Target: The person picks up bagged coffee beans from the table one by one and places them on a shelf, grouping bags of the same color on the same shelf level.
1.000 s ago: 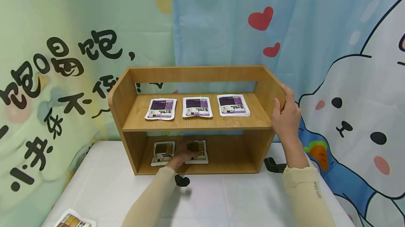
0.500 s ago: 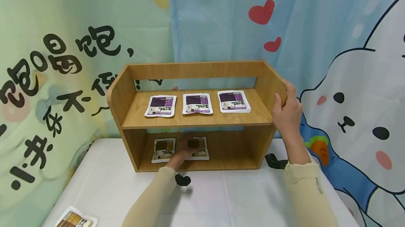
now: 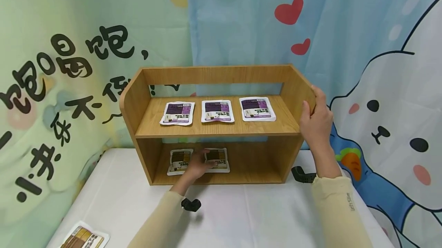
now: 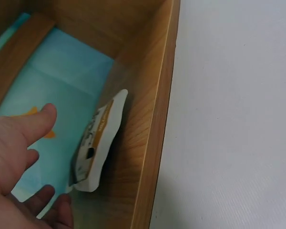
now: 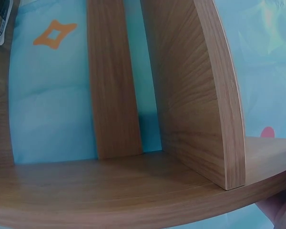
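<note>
Brown-and-white flat pouch [image 3: 216, 159], lower shelf [image 3: 248, 171], left hand [image 3: 197, 165] beside it

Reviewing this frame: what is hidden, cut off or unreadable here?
- Head view: the left hand covers part of the brown packet on the lower shelf; whether it grips or only rests cannot be told.
- Head view: print on the purple packets is too small to read.
- Head view: the packet on the table is cut off by the bottom edge.
- Right wrist view: the right hand is almost entirely out of frame behind the shelf's side panel.
</note>
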Available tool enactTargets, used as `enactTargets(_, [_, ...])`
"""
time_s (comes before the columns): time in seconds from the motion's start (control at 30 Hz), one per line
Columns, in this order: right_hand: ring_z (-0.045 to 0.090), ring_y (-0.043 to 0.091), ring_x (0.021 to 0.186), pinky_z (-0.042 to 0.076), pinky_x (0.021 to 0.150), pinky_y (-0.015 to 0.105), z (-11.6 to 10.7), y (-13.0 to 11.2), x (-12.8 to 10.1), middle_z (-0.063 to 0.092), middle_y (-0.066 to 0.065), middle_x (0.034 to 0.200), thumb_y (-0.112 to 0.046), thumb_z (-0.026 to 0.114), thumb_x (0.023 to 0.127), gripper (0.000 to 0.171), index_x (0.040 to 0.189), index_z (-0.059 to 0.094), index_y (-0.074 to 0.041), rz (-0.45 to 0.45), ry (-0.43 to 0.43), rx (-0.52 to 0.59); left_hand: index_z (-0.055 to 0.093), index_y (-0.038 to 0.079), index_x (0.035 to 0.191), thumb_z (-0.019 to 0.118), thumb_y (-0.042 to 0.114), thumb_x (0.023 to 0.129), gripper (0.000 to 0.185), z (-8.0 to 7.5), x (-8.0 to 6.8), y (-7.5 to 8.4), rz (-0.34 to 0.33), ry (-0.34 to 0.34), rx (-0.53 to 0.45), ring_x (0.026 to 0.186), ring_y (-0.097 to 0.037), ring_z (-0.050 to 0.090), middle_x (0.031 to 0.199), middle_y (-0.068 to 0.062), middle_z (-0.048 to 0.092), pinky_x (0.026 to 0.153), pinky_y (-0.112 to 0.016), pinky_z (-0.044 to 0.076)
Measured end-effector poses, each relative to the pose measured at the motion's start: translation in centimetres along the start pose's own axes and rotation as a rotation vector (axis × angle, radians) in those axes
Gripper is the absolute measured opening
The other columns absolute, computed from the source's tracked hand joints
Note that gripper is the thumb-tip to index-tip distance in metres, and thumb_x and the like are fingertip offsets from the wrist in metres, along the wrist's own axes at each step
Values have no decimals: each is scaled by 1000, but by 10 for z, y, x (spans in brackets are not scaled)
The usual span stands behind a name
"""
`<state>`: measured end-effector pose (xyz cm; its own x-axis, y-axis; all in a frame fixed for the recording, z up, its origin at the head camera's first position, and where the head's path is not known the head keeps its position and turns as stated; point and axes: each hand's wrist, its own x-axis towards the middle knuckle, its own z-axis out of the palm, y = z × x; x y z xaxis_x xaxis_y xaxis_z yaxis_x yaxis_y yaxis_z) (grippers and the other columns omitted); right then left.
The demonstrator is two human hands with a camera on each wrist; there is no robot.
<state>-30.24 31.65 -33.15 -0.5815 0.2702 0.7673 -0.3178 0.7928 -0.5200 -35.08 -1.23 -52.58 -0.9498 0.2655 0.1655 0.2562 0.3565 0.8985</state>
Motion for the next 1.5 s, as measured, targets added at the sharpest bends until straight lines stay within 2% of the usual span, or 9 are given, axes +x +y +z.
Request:
enactTargets(0.2, [63,46,95,51,72,60,-1,-1,3,60,25,120,-18,50,102,41,142,41,-19,-2,4,6,54,-8,129,73,14,87,51,-20,-22,7,-14,-52,-63,127,-43,43,136,-25,49,100,-54,37])
enactTargets(0.43, [63,46,93,51,71,60,1,-2,5,60,24,120,-18,49,102,42,143,41,-20,-10,5,17,60,-3,125,73,11,87,43,-50,-62,10,-80,-16,-145,110,-38,55,124,-21,56,86,-44,49])
enactTargets(0.57, [63,45,93,51,72,60,-2,-1,4,60,24,119,-18,49,102,42,143,41,-21,-2,13,5,61,-6,121,72,8,87,38,-62,-81,0,-59,4,-168,99,-29,59,113,-20,61,80,-35,49])
enactTargets(0.67, [63,46,94,51,73,60,-6,0,1,60,24,119,-18,49,102,43,143,41,-22,14,20,-3,64,-6,116,71,7,88,32,-71,-96,-8,-4,34,-163,94,-21,60,104,-15,65,79,-31,48])
enactTargets(0.73, [62,46,94,50,73,61,-8,1,0,59,25,120,-17,49,102,43,144,40,-21,14,19,-5,65,-5,113,70,5,88,27,-78,-106,-13,54,70,-122,89,-18,60,98,-11,66,75,-29,49])
enactTargets(0.83, [62,46,94,50,72,61,-9,2,-1,59,24,121,-18,49,102,43,144,40,-21,8,22,-5,68,0,109,70,5,88,22,-93,-121,-16,84,153,-54,85,-15,62,94,-5,67,73,-28,49])
enactTargets(0.9, [62,46,94,50,72,61,-9,2,0,59,24,122,-18,49,102,43,144,40,-21,5,25,-5,68,2,109,70,5,87,21,-105,-130,-16,61,209,-3,85,-17,63,95,-4,68,72,-29,49])
enactTargets(1.17, [62,46,93,51,73,61,-1,2,1,60,25,120,-19,48,102,42,144,40,-22,6,13,1,67,0,112,71,2,87,26,-147,-173,-19,-99,408,169,94,-30,64,108,-19,66,74,-29,49])
enactTargets(1.5, [62,48,91,50,71,62,2,0,0,60,26,119,-17,49,102,42,143,41,-20,-10,22,7,66,-4,110,71,0,84,27,-173,-211,-29,-127,532,426,94,-42,60,104,-26,60,79,-53,47])
